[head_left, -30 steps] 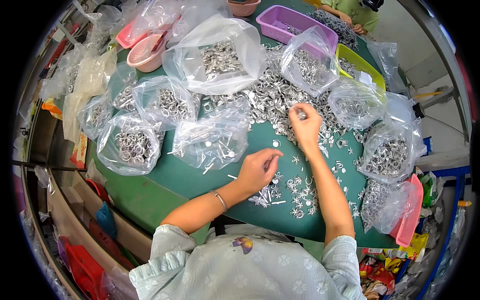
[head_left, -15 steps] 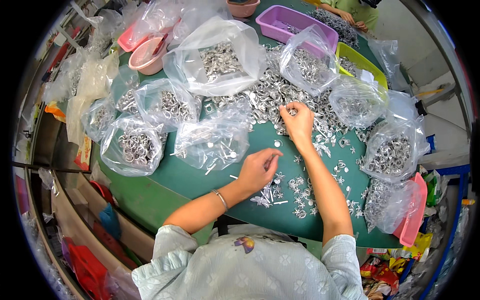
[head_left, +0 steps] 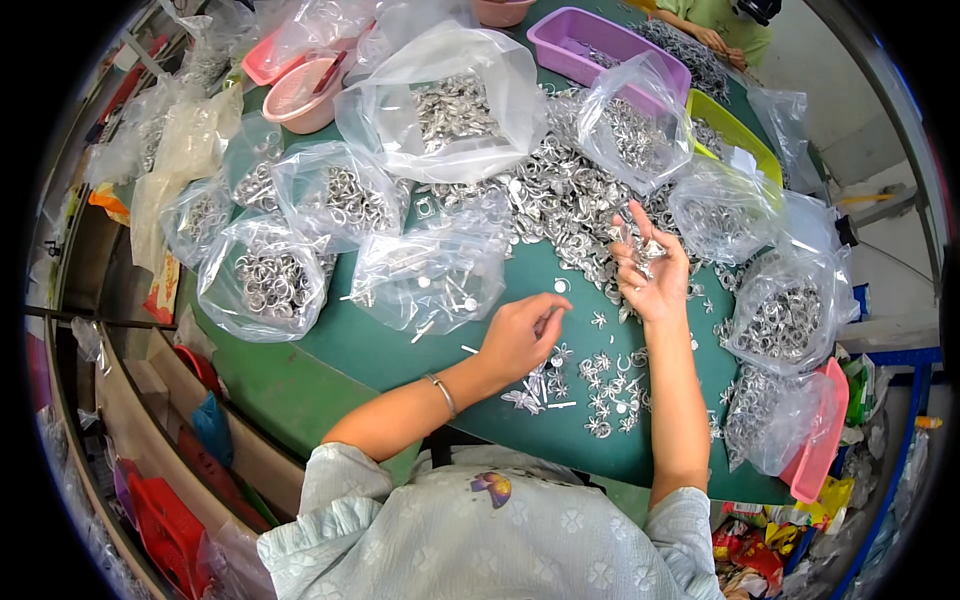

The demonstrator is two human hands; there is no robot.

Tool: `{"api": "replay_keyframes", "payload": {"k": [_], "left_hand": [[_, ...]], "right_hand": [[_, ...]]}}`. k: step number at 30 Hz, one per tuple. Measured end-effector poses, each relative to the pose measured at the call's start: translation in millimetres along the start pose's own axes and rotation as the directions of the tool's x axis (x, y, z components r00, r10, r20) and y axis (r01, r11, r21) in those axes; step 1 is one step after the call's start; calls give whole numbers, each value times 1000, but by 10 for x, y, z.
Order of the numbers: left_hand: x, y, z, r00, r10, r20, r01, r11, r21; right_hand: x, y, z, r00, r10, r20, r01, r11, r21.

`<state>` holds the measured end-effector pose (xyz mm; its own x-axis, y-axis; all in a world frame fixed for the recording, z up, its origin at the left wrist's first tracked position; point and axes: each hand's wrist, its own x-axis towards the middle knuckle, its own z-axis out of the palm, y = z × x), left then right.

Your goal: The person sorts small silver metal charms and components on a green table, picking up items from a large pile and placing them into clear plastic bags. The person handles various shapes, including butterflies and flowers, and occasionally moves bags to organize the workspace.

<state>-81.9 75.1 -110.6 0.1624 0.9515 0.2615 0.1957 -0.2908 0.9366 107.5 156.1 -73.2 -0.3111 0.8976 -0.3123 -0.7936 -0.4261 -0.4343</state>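
Note:
My right hand (head_left: pixel 657 283) is turned palm up at the near edge of a big heap of small silver metal pieces (head_left: pixel 570 205). Several small silver metal pieces (head_left: pixel 643 258) lie in its palm, with the fingers half curled round them. Over the green table, my left hand (head_left: pixel 520 338) is closed, thumb against bent fingers; whatever it may hold is hidden. Flower-shaped silver pieces (head_left: pixel 600 385) are spread between my forearms. Beside the left hand lie thin silver sticks (head_left: pixel 548 388). A single ring-like piece (head_left: pixel 562 286) sits just beyond it.
Clear plastic bags of silver pieces, such as the large one (head_left: pixel 360 105), surround the heap. A purple basket (head_left: pixel 600 45) and a yellow-green basket (head_left: pixel 735 130) stand at the far right, pink baskets (head_left: pixel 302 103) far left. Another person's hands (head_left: pixel 725 45) work across the table (head_left: pixel 350 380).
My right hand has moved right and slightly nearer, turning from palm down in the heap to palm up with silver pieces in it. The left hand has hardly moved.

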Motion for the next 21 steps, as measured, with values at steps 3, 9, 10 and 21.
{"api": "replay_keyframes", "payload": {"k": [3,9,10,21], "left_hand": [[4,-11,1,1000,-7,8,7,1000,7],[5,-21,-6,1000,4,5,-4,1000,25],[4,-28,-5,1000,8,4,-8,1000,23],[-16,-4,-2,999,36,15,-36,999,0]], "right_hand": [[139,69,0,999,39,29,-39,999,-17],[454,494,231,801,-513,309,46,-461,-886],[451,601,252,763,-483,428,-14,-676,-737],[112,28,62,997,-74,-25,61,939,-340]]}}
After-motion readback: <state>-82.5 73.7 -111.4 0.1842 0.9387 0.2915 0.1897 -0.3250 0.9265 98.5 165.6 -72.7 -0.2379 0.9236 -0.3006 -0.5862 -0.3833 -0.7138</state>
